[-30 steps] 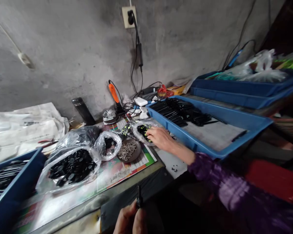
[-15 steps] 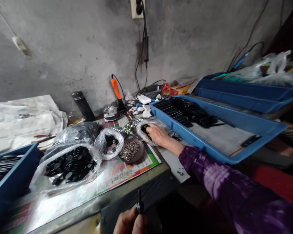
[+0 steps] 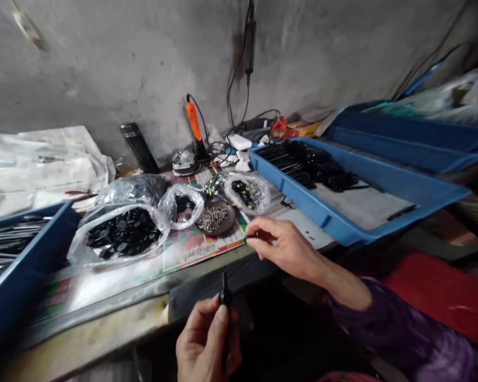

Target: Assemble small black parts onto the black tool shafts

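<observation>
My left hand [image 3: 205, 337] is closed at the bottom centre, pinching a small black plastic part [image 3: 224, 297] with a thin stem pointing up. Over the table's front edge, my right hand [image 3: 281, 244] has thumb and forefinger pinched together; a tiny dark piece seems to show at the tips, too small to name. Beyond it lies an open plastic bag [image 3: 263, 199] of black and yellow-green bits. A round dish [image 3: 229, 223] heaped with small metal screws [image 3: 212, 218] stands left of that bag.
A large bag of black knob-like parts [image 3: 123, 233] and a smaller bag [image 3: 201, 199] stand left of the dish. Blue trays [image 3: 342, 223] with black rods are at right, another blue tray [image 3: 56, 233] at left. An orange-handled tool [image 3: 193, 121] stands near the wall.
My right hand has come out of the bag of black and yellow-green bits and moved toward me, fingers pinched. My left hand has risen slightly with its black part. The view has tilted down.
</observation>
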Tool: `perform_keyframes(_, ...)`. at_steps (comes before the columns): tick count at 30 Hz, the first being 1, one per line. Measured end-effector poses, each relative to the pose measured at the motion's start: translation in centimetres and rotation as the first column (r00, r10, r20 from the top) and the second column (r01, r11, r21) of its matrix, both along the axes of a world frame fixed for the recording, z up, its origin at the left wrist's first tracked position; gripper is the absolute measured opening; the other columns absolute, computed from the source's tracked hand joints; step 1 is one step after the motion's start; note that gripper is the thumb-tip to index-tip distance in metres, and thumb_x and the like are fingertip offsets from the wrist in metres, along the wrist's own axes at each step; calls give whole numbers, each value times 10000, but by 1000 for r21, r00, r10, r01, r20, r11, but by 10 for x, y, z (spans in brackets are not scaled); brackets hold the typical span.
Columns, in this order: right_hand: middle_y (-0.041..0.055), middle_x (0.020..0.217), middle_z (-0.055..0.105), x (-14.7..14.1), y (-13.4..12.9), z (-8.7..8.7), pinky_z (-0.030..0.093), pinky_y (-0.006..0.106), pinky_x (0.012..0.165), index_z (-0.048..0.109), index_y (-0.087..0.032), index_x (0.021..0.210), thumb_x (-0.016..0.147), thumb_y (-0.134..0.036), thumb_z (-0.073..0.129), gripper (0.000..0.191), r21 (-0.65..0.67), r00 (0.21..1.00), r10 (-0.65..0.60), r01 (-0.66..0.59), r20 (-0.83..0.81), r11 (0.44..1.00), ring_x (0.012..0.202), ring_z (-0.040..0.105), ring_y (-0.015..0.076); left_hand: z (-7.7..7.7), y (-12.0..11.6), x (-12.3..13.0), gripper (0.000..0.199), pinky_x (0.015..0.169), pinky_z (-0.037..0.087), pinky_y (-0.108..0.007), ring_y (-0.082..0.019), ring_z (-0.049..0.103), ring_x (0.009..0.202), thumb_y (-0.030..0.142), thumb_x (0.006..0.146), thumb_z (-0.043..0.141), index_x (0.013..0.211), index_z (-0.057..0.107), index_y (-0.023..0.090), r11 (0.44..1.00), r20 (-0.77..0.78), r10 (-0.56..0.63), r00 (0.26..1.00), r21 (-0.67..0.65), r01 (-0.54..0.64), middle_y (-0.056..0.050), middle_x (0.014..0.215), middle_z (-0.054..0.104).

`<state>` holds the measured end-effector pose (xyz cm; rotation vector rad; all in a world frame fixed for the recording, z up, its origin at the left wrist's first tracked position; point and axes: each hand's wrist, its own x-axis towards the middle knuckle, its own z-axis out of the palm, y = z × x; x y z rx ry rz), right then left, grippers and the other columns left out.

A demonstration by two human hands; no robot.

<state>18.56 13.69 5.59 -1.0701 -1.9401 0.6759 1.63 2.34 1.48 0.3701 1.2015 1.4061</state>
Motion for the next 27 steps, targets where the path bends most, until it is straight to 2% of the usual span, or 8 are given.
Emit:
perform_keyframes(2,-34,672,565,-8,-27,-5,436,197,519,591,-176,824,867,-194,581,48,-178,977,116,-149,-181,973,529,545,88,0,-4,-1,484,326,263,-89,-10,395,349,426,555,923,833,640,149,999,31,-28,999,26,28,1,620,666)
perform_keyframes(4,-42,651,543,-16,-46,-10,428,184,491,579,-170,805,855,-203,601,63,-299,940,177,-265,-292,917,497,536,76,-2,-7,-3,460,320,276,-99,-17,405,351,409,588,911,838,622,153,998,44,-52,998,36,50,7,636,666)
perform_keyframes(8,-20,688,598,-28,-64,-19,448,176,498,580,-153,811,841,-210,634,84,-420,871,212,-411,-443,809,513,551,76,-7,-15,-6,450,328,300,-111,-32,436,373,398,624,896,875,611,157,996,47,-84,995,31,82,2,654,669)
perform_keyframes(10,0,716,620,-32,-68,-20,466,179,512,597,-141,818,842,-216,641,90,-427,852,219,-440,-475,790,557,569,89,-7,-19,-6,434,340,303,-111,-30,433,386,389,645,886,890,614,156,995,51,-92,994,47,89,4,648,660)
perform_keyframes(14,23,779,631,-35,-73,-20,500,190,546,633,-127,836,832,-206,652,82,-423,857,218,-433,-466,796,655,608,121,-3,-25,-6,378,358,300,-117,-28,421,404,379,697,854,899,626,155,991,42,-104,994,93,99,13,640,635)
perform_keyframes(18,6,764,617,-35,-76,-21,502,180,534,616,-140,832,826,-204,668,83,-422,865,203,-414,-459,807,639,593,110,-3,-29,-7,337,376,305,-114,-27,423,423,376,734,829,903,639,155,987,24,-114,993,115,110,12,644,626)
perform_keyframes(23,-18,717,614,-36,-78,-23,488,146,512,576,-152,865,834,-190,676,111,-437,806,196,-486,-558,757,616,584,88,-4,-34,-8,297,388,327,-116,-29,437,440,359,763,807,916,654,155,983,-4,-118,993,140,118,4,677,638)
perform_keyframes(27,-27,707,607,-38,-79,-23,479,132,483,563,-152,855,826,-195,700,146,-435,774,177,-511,-608,741,581,561,72,-4,-34,-8,291,380,317,-116,-28,429,436,361,767,803,916,664,152,978,-5,-121,993,168,120,5,671,635)
